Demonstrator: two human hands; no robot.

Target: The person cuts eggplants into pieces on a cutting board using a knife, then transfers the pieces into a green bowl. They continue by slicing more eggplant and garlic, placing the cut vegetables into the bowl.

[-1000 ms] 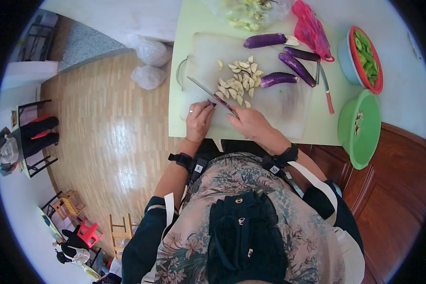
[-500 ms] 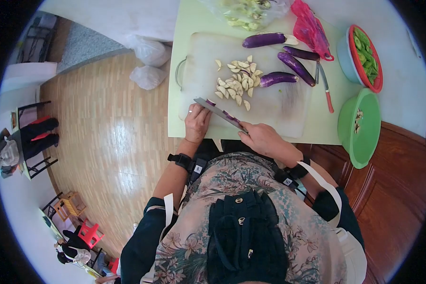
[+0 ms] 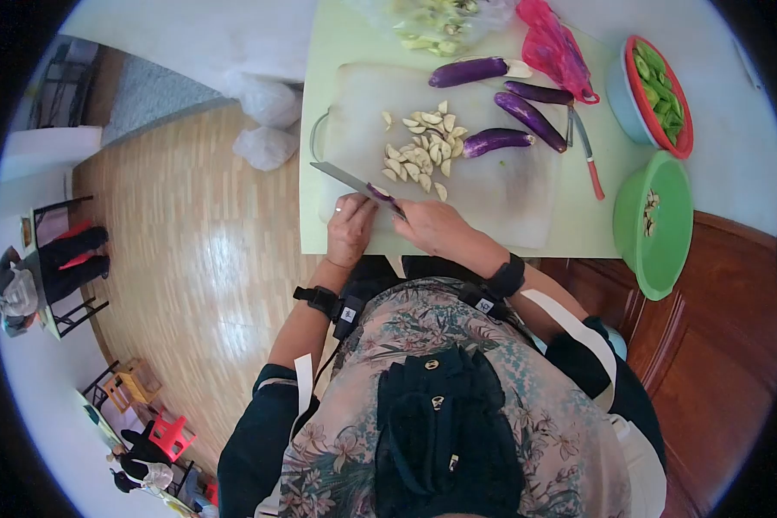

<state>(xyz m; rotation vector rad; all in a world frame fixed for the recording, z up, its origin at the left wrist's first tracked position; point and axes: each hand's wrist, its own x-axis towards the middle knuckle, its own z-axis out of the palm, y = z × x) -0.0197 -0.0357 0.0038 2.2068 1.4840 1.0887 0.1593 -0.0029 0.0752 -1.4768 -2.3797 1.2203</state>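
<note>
My right hand (image 3: 440, 229) is closed around the handle of a kitchen knife (image 3: 341, 176), whose blade points up and to the left over the near part of a white cutting board (image 3: 475, 207). My left hand (image 3: 349, 230), with a ring on one finger, has its fingers curled at the near side of the blade, on a piece of eggplant (image 3: 378, 192). The blade and fingers partly hide that piece. Beyond the knife lies a loose heap of cut eggplant pieces (image 3: 423, 155). A purple eggplant (image 3: 497, 142) touches the heap's right side.
More eggplants (image 3: 531, 121) lie at the board's right and far side. A red-handled knife (image 3: 593, 177) rests on the table (image 3: 587, 233). At right stand a green basin (image 3: 665, 259) and a red basin (image 3: 684, 142) with green vegetables. A pink bag (image 3: 552, 52) lies behind.
The knife and my right hand have moved left, bringing the blade across in front of my left fingertips. My left hand stays near the same spot. The whole view has shifted slightly.
</note>
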